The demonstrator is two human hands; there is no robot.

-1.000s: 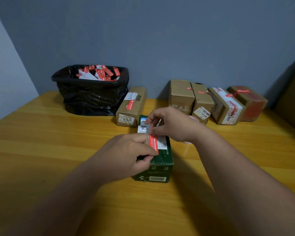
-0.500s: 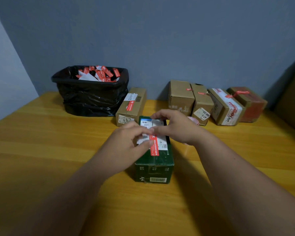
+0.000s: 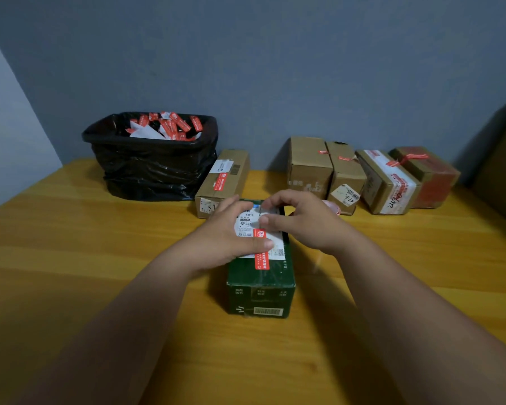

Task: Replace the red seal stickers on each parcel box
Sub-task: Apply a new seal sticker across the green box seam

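A dark green parcel box (image 3: 260, 290) lies lengthwise at the middle of the wooden table (image 3: 70, 258). A white shipping label (image 3: 246, 223) covers its top, and a red seal sticker (image 3: 261, 258) runs down that label onto the green card. My left hand (image 3: 222, 235) lies over the box's left top edge, its thumb pressing on the sticker's upper half. My right hand (image 3: 307, 223) arches over the far right of the top, thumb and fingertips touching the label. Neither hand holds anything loose.
A black-lined bin (image 3: 152, 171) holding several peeled red stickers and backing papers stands back left. Beside it lies a brown box (image 3: 225, 176) with a red sticker. Several brown boxes (image 3: 308, 165) with red strips line the back right. A pink object (image 3: 332, 207) shows behind my right hand.
The red sticker, pinched between both hands a second ago, now lies flat on the box. My left thumb has slid onto it, and both hands have moved towards the box's far end.
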